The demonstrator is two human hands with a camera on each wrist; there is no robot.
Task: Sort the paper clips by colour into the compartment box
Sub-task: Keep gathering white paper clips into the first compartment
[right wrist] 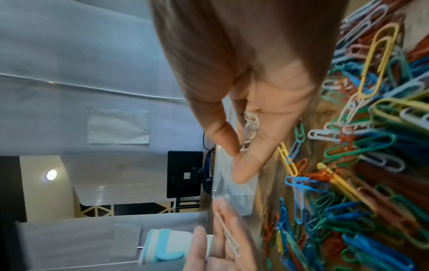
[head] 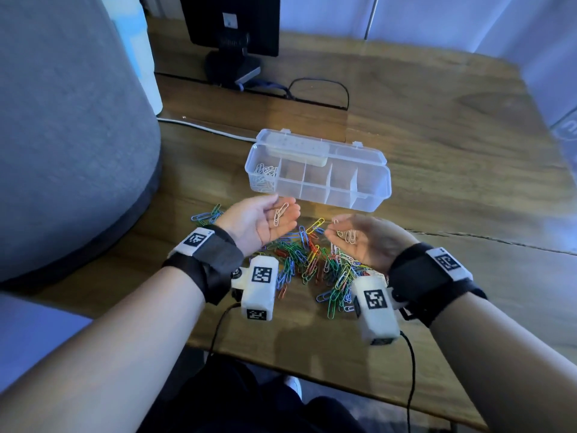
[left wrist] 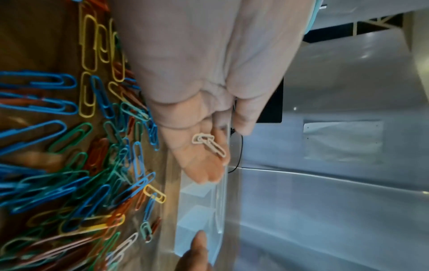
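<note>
A clear compartment box (head: 379, 185) stands with its lid open on the wooden table, and white clips (head: 265, 176) fill its leftmost compartment. A mixed pile of coloured paper clips (head: 312, 260) lies in front of it. My left hand (head: 265, 220) is palm up just before the box with a few white clips (head: 280, 214) lying loose on its relaxed fingers (left wrist: 204, 165). My right hand (head: 352, 234) is also palm up over the pile. Its thumb (right wrist: 220, 132) curls over against the forefinger, cupping several white clips (right wrist: 250, 126).
A black monitor stand (head: 234, 57) and a dark looped cable (head: 318, 92) sit behind the box. A grey cushioned seat (head: 62, 120) rises at the left and a white cable (head: 203, 129) runs beside it. The table's front edge is close beneath my wrists.
</note>
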